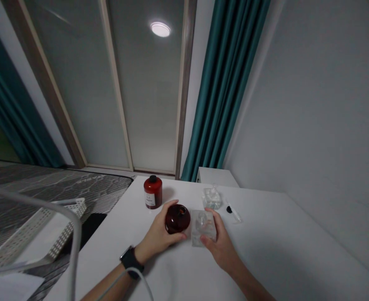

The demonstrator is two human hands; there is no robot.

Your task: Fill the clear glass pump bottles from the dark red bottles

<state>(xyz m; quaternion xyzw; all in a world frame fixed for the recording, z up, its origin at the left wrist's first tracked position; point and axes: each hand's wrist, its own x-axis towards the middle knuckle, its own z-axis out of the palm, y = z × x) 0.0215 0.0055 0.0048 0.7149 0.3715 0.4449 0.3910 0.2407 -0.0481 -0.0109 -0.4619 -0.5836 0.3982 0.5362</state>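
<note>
My left hand [159, 236] is wrapped round a dark red round bottle [177, 218] that stands on the white table [265, 251]. A black watch sits on that wrist. My right hand [220, 244] holds a clear square glass bottle [203, 227] right beside the red one, fingers along its right side and thumb at its front. The two bottles stand close together, almost touching.
A red cylindrical bottle with a black cap [153, 192] stands behind my left hand. A clear faceted glass piece [212, 198] and a small dropper with a black tip [233, 212] lie behind my right hand. A white perforated basket [36, 234] sits left, off the table.
</note>
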